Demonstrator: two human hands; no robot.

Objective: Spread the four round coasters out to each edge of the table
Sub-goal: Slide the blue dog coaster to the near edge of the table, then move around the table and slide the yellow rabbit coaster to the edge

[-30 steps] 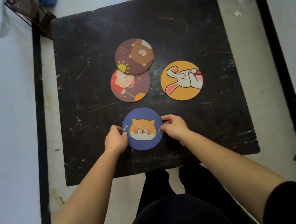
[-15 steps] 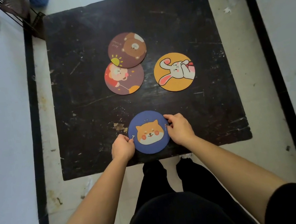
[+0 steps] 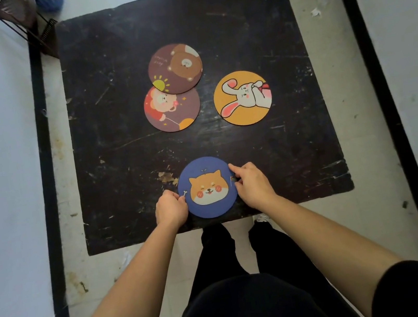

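Now your left hand (image 3: 170, 209) and right hand (image 3: 253, 185) pinch the blue dog coaster (image 3: 207, 187) between curled fingers, near the table (image 3: 118, 145) edge.

Dim, soft overhead light — faint glare on table (image 3: 252, 41), edges bowed, slightly soft.

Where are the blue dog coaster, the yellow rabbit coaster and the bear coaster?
blue dog coaster (image 3: 208, 190): head view, on the dog's face.
yellow rabbit coaster (image 3: 243, 98): head view, on the rabbit's head.
bear coaster (image 3: 175, 68): head view, near its centre.

A scratched black table (image 3: 252, 41) carries four round coasters: blue dog coaster (image 3: 208, 187) at its near edge, bear coaster (image 3: 174, 68) overlapping the girl coaster (image 3: 171, 109) mid-table, rabbit coaster (image 3: 243, 97) toward the right edge.
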